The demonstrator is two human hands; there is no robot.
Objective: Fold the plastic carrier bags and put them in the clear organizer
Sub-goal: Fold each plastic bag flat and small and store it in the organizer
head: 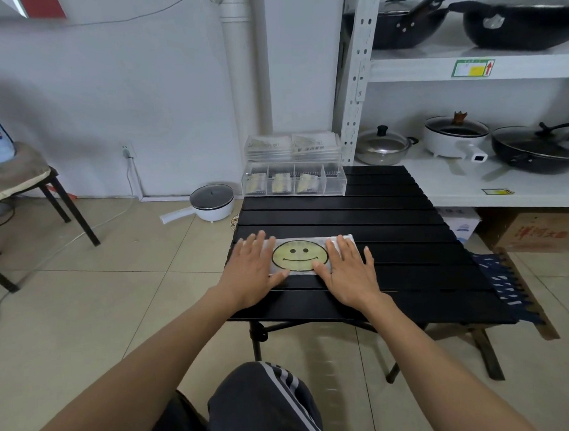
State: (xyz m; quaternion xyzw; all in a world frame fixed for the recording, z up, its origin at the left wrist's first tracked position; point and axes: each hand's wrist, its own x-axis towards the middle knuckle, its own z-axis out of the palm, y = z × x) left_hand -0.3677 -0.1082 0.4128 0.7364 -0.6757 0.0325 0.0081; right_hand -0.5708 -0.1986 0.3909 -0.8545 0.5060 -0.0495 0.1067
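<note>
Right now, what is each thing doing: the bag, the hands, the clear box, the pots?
Smiley bag: folded into a strip, flat on the table.
Left hand: open, pressing the bag.
Right hand: open, pressing the bag.
Clear box: lid up, three sections filled, right one looks empty.
Floor pot: lid on.

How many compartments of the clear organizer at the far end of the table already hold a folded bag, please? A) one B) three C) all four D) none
B: in the clear organizer, the three left compartments each hold a folded bag, while the rightmost compartment looks empty.
</note>
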